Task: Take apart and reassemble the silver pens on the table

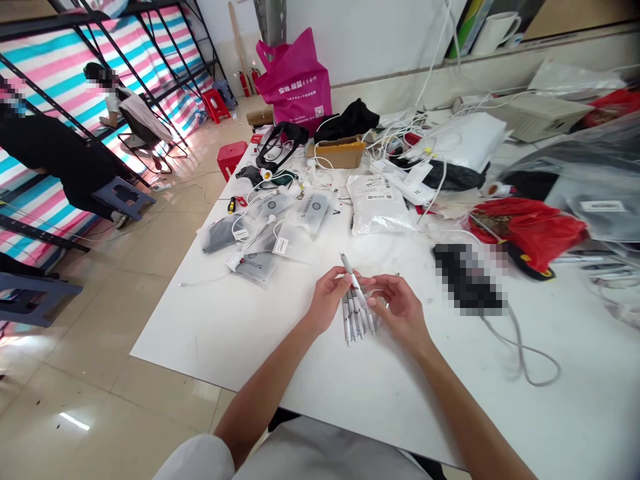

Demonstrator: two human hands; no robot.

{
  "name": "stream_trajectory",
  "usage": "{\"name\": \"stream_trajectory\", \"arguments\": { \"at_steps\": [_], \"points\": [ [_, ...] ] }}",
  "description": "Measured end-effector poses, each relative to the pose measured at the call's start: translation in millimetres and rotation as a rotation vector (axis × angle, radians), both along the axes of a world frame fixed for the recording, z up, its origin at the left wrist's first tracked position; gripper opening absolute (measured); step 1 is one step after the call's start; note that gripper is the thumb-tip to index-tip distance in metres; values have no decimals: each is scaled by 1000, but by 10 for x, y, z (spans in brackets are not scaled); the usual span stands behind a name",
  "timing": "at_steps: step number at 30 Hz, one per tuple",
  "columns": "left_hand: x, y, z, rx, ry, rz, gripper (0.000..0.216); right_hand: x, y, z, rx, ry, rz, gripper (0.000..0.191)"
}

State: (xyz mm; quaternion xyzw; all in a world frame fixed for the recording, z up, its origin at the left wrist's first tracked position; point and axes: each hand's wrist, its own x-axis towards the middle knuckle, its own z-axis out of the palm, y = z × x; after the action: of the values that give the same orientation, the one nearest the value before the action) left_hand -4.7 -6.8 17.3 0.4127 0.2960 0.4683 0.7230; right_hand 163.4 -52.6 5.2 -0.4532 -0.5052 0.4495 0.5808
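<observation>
Left hand (327,300) and right hand (400,308) half-closed, gripping a bunch of silver pens (357,319) over the white table (225,333); one pen (350,270) sticks out past the fingers. Bagged cables (260,247) lie ahead of left hand; red plastic bag (525,230) beyond right hand.

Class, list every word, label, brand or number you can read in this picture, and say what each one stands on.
"ROS", the end of a longer word, on the clear plastic pouch.
White labels on the foil bag: too small to read.
Lettering on the magenta tote bag: too small to read.
</observation>
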Motion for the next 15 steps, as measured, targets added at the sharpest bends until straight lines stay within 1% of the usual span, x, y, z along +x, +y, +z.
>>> {"name": "stream_trajectory", "arguments": {
  "at_steps": [2, 5, 8, 10, 12, 14, 15],
  "points": [
    [-22, 22, 14, 36, 17, 24, 32, -19, -4, -34, -46, -46, 13, 37],
    [-44, 35, 21, 55, 69, 16, 34, -35, -23, -69, -113, -132, 29, 31],
    [-57, 45, 5, 44, 100, 24, 33, -45, -40, -68, -121, -217, 60, 31],
    [-67, 60, -7, 41, 85, 28, 31, -57, -48, -57, -111, -250, 73, 32],
    [-79, 83, -15, 27, 56, 33, 33, -77, -54, -43, -75, -284, 73, 28],
    [-94, 110, -21, 1, 39, 77, 35, -99, -58, -29, -1, -363, 65, 22],
    [-103, 122, -25, -6, 43, 126, 33, -109, -60, -24, 43, -412, 61, 19]
  ]
}}
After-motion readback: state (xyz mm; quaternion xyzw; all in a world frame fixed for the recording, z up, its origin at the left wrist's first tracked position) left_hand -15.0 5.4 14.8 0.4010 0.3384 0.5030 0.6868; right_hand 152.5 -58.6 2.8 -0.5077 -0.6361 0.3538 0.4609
